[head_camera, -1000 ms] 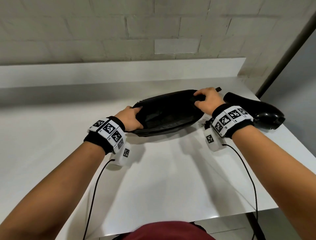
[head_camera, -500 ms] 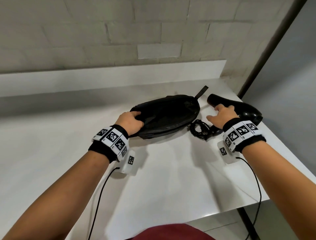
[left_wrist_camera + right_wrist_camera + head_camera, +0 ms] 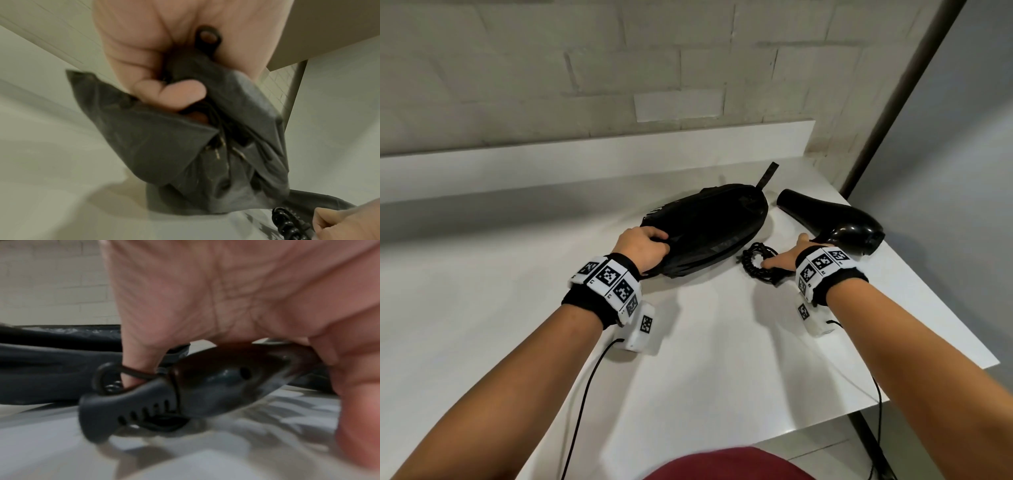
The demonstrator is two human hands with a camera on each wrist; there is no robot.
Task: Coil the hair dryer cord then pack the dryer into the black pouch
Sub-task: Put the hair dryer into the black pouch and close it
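Two hands engaged | left hand (image 3: pixel 642 248) fingers pinch black pouch (image 3: pixel 709 226) rim | right hand (image 3: pixel 787 255) curls over hair dryer (image 3: pixel 832 222) handle, coiled cord (image 3: pixel 755 262) at fingertips | risk: cord may uncoil on lift, snagging pouch mouth
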